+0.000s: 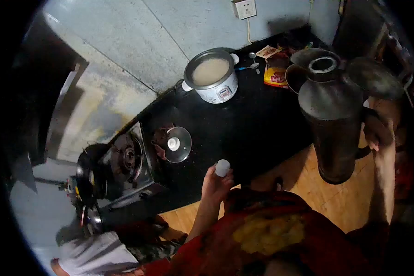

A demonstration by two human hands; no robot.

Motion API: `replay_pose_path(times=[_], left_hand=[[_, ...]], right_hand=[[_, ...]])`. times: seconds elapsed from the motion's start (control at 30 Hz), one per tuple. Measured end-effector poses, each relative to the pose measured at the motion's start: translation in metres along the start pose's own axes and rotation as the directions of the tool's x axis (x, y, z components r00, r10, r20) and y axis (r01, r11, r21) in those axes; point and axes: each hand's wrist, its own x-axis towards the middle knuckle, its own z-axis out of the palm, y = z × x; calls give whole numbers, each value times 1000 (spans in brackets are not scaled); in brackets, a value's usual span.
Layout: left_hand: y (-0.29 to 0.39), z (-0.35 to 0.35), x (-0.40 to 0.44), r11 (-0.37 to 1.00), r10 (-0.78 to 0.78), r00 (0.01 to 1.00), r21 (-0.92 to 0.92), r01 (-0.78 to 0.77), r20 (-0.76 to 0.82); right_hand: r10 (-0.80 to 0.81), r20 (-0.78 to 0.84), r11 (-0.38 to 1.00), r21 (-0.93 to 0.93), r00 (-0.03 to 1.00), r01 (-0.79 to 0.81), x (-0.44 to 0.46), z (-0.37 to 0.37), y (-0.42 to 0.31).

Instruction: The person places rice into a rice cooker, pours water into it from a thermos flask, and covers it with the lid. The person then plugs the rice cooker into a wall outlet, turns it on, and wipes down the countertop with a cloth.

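A small white bottle stopper [222,168] shows at the top of my left hand [217,185], whose fingers are closed around it near the counter's front edge. My right hand [377,131] grips the side handle of a tall, dark metal thermos flask [335,124]. Nothing covers the flask's round mouth, and it stands nearly upright in the view, over the counter's edge and the floor. On the counter, a white rice cooker [220,92] has no lid on and holds cloudy, pale contents. A glass lid [183,149] with a white knob lies left of it.
A gas stove [126,156] is at the left, with a dark pan [89,172] beyond it. Spoons [253,66] and a red-yellow packet [276,76] lie right of the cooker. A wall socket [245,9] is above. Another person in a white top [96,255] is at lower left.
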Motion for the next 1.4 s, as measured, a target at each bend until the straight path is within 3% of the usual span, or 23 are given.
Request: replay_pose_path(times=[0.03,0.07,0.1,0.13,0.17,0.23,0.3,0.37,0.4,0.5,0.6,0.8,0.9,0.97,1.0,1.1,1.27,1.4], left_hand=[[-5,-4,-2,999,1,1000,-37,0,18],[-5,-8,-6,997,3,999,-76,0,35],[-5,-11,-8,994,7,998,-113,-1,56],[-7,-8,-11,990,72,987,-106,-88,-143],[-5,-9,-15,987,79,990,-129,-94,-121],[5,-19,-24,980,92,993,-170,-104,-77],[18,-32,-29,985,125,992,-126,-119,36],[26,-27,-37,967,193,967,-134,-217,-168],[32,-37,-36,967,192,981,-175,-186,18],[49,-49,-42,944,216,975,-264,-196,47],[60,-68,-42,934,226,974,-289,-211,21],[78,-88,-37,933,226,974,-283,-221,-14],[86,-93,-29,922,174,981,-336,-192,-81],[92,-89,-26,920,158,977,-338,-197,-141],[96,-93,-24,932,145,988,-329,-153,-49],[102,-87,-17,941,123,992,-321,-105,35],[110,-81,-6,957,47,995,-290,-18,91],[111,-74,4,980,5,994,-198,17,109]], right_hand=[[-233,55,951,-194,971,240,14,-4,10],[-439,156,810,-357,885,465,35,3,18],[-422,169,806,-378,890,454,43,7,17],[-405,183,802,-399,896,444,50,18,11],[-162,102,936,-300,981,186,45,52,-12],[121,132,975,-203,984,-93,48,85,-27],[159,284,962,-259,945,-84,69,110,-28],[143,362,964,-260,921,-48,77,148,-34],[142,396,958,-284,907,-26,86,160,-31],[164,490,915,-400,856,54,121,187,-17],[301,480,859,-512,824,-15,136,226,-21],[407,459,738,-674,790,12,175,267,-11],[422,310,656,-753,852,-51,170,280,-14],[387,339,701,-712,858,-35,176,273,-10],[368,349,724,-689,862,-30,178,269,-8],[397,285,736,-666,872,-118,174,270,-15],[395,287,860,-449,873,-241,161,253,-32],[204,222,961,-231,953,-152,134,241,-41]])
